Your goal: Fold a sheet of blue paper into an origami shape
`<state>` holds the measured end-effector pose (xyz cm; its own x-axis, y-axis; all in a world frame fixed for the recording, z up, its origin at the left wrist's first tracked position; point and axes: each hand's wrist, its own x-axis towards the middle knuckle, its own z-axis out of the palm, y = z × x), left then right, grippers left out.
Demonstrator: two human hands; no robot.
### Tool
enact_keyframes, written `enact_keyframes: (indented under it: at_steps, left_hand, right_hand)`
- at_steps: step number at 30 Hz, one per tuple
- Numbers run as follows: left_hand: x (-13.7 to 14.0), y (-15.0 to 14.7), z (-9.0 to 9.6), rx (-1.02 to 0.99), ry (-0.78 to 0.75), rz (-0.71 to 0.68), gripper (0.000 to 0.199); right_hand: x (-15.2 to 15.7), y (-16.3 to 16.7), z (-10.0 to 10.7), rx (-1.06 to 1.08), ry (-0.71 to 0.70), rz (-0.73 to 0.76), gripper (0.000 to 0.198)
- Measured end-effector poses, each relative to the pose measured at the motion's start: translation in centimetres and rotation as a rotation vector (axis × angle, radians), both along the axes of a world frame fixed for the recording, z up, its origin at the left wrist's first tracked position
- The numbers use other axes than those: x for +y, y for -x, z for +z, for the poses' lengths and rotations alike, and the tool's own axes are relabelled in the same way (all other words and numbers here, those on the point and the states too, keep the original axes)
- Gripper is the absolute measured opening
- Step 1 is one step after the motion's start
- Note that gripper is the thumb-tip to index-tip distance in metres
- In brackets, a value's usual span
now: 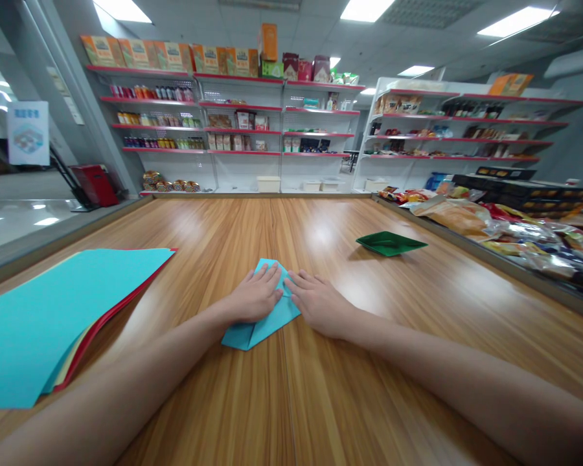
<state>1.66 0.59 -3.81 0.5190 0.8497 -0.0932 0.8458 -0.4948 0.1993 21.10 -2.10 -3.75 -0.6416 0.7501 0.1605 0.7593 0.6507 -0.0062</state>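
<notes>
**Both palms flat on folded blue sheet**

Folded blue paper (265, 317) lies mid-surface (369, 401), w/ stack of coloured sheets (53, 323) well to its left and green paper tray (390, 243) beyond it to the right. Left hand (255, 296) and right hand (320, 304) both spread flat on it, fingers extended, no pinch; pressing down, likely to flatten a crease and stop sliding. Paper's long axis runs diagonally: narrow end nearer the person and leftward, broad end away. Crease line under the fingers not clear. Snack packets (490, 223) line the surface edge right of the paper.
</notes>
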Motion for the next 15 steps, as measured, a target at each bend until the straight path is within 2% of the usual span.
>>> enact_keyframes:
  at_steps: [3,9,15]
  left_hand:
    - [1.0,1.2,0.9,0.002,0.095,0.004,0.068]
    - [1.8,2.2,2.6,-0.034,0.174,0.176,0.089]
    - [2.2,3.1,2.7,-0.057,0.217,0.155,0.091]
  right_hand:
    - [-0.1,-0.1,0.2,-0.002,0.028,0.014,0.045]
    - [0.2,-0.3,0.5,-0.028,0.055,0.105,0.05]
    - [0.1,-0.5,1.2,-0.036,0.128,0.17,0.044]
